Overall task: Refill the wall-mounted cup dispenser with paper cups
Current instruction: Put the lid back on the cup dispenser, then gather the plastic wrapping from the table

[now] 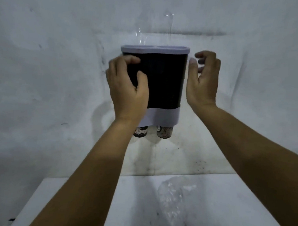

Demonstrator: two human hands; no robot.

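Observation:
The cup dispenser (163, 80) hangs on the wall at centre, a dark body with a pale lid (155, 49) on top and a pale band at the bottom. Two printed paper cups (165, 131) poke out beneath it, side by side. My left hand (128, 89) lies against the dispenser's left front, fingers curled onto the dark body just under the lid. My right hand (203, 77) hovers at the right side, fingers spread and bent, slightly apart from the dispenser and holding nothing.
A white table (221, 199) runs below, its back edge against the stained wall. A crumpled clear plastic bag (173, 195) lies on it under the dispenser. Clear tape (140, 36) glints on the wall above the lid.

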